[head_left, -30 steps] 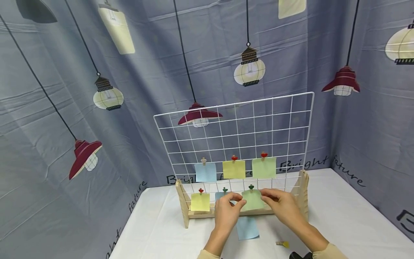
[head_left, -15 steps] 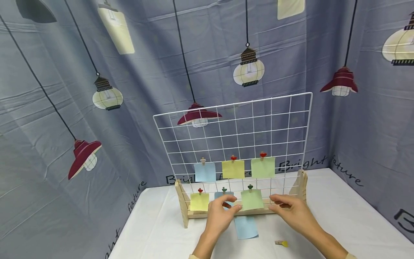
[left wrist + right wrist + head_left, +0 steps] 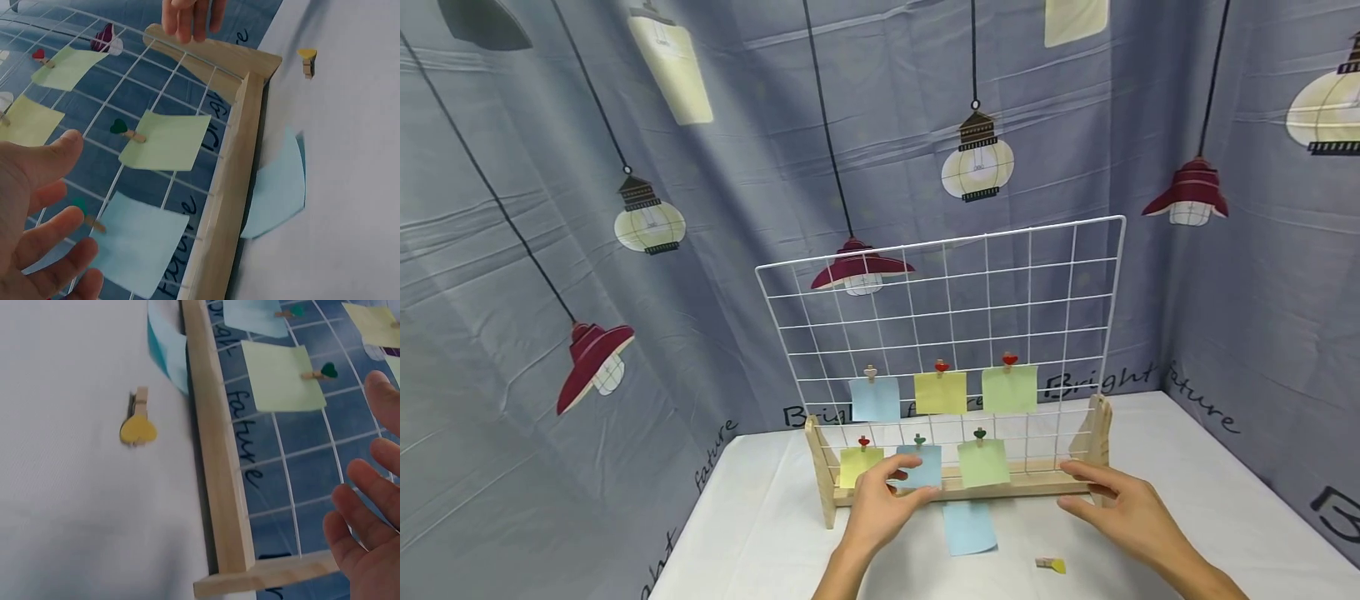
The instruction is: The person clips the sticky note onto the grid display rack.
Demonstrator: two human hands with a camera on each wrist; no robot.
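Note:
My left hand (image 3: pixel 877 507), fingers relaxed and holding nothing, is in front of the lower row of the white wire grid (image 3: pixel 1000 287), overlapping the blue sticky note (image 3: pixel 925 468) there. My right hand (image 3: pixel 1123 508) is off to the right, with thumb and fingers apart, near the stand's right end. Between the hands a green sticky note (image 3: pixel 983 463) hangs from a clothespin with a dark green heart (image 3: pixel 980 434). Left of them hangs a yellow sticky note (image 3: pixel 859 467). A loose blue sticky note (image 3: pixel 970 528) and a clothespin with a yellow heart (image 3: pixel 1051 565) lie on the table.
The upper row has a blue note (image 3: pixel 876 400), a yellow note (image 3: pixel 940 394) and a green note (image 3: pixel 1010 390), each clipped by a heart clothespin. A wooden stand (image 3: pixel 1037 483) supports the grid on the white table (image 3: pixel 745 533). A patterned curtain (image 3: pixel 715 333) is behind.
Both hands have let go of the lower green note's edges and drawn apart, left hand to the left, right hand to the right. The note stays hanging from its clothespin.

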